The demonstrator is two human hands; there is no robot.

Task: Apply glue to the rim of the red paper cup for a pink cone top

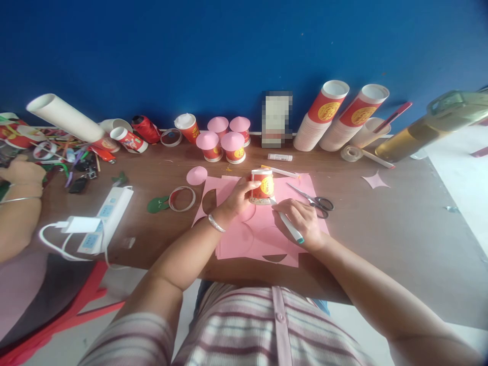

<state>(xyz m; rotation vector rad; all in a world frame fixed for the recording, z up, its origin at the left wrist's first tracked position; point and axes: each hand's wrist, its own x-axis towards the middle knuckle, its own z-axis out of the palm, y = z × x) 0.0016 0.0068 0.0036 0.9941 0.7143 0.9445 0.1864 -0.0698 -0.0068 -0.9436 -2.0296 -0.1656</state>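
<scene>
My left hand (241,195) grips a red and white paper cup (261,189) with a yellow emblem, held upside down over the pink paper sheets (236,239). In my right hand (301,221) is a white marker (290,227) with a teal end, its tip close to the cup's lower edge. Whether the tip touches the cup I cannot tell. Black-handled scissors (322,203) lie just beyond my right hand, and an orange and white pen (281,171) rests behind the cup.
Several cups with pink cone tops (233,147) stand at the back, near a glue stick (280,157). Tall cup stacks (324,114) and a bottle (415,132) are to the right. A power strip (107,218) lies left, near another person's arm (21,203).
</scene>
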